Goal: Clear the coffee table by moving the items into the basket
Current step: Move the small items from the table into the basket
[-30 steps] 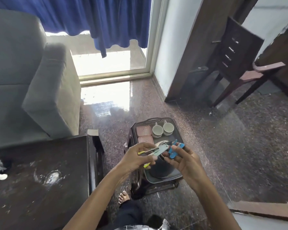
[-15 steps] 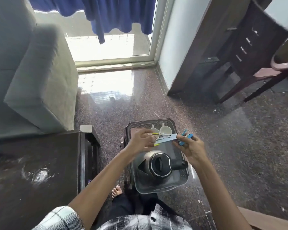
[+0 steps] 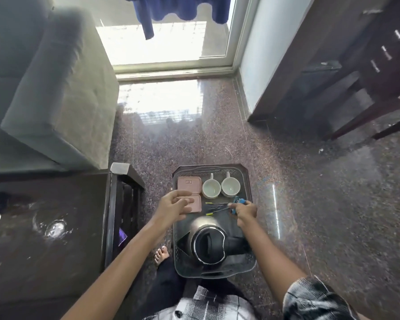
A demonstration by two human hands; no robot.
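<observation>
Both hands are over the basket (image 3: 211, 170), which sits on the speckled floor (image 3: 310, 204) at lower centre of the frame, just right of the dark tabletop (image 3: 44, 250). The left hand (image 3: 174, 205) hovers above the basket's left side, fingers loosely curled and holding nothing. The right hand (image 3: 244, 212), at the basket's right edge, is curled round a blue-handled tool (image 3: 238, 201), and thin yellow-tipped rods (image 3: 215, 207) stretch leftward from its fingers; I cannot tell whether they are held or resting. Inside the basket are two pink square boxes (image 3: 189, 184) at the far left, two white cups (image 3: 211, 189) side by side beside them, and an electric kettle (image 3: 209, 244) filling the near end. A grey sofa (image 3: 56, 100) fills the upper left.
</observation>
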